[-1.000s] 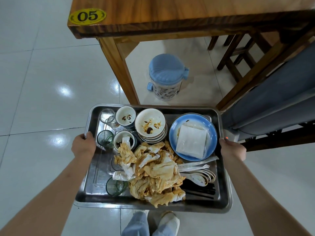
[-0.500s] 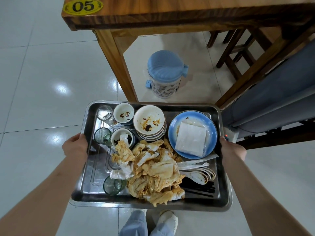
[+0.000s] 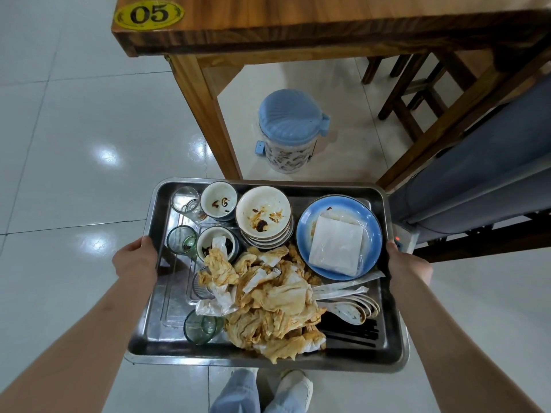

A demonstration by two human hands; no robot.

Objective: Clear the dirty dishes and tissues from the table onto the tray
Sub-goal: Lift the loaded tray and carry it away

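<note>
I hold a steel tray (image 3: 167, 338) in the air over the floor, in front of the wooden table (image 3: 298, 28). My left hand (image 3: 135, 262) grips its left rim and my right hand (image 3: 408, 263) grips its right rim. On the tray lie a heap of stained tissues (image 3: 277, 302), a stack of dirty bowls (image 3: 264, 214), two small stained cups (image 3: 218, 199), a blue plate (image 3: 369, 222) with a white napkin pack (image 3: 337, 247), several glasses (image 3: 182, 239), white spoons (image 3: 354, 308) and black chopsticks (image 3: 354, 332).
The table's corner carries a yellow "05" label (image 3: 149, 14), and its leg (image 3: 205, 114) stands just beyond the tray. A blue-lidded pedal bin (image 3: 289, 129) sits under the table. Wooden stools (image 3: 417, 84) and a grey padded bench (image 3: 477, 186) are at the right. My feet (image 3: 268, 391) show below the tray.
The tray has stayed level in both hands. The table and bin have shifted slightly in the view as I moved. My left hand has slid a little along the left rim.
</note>
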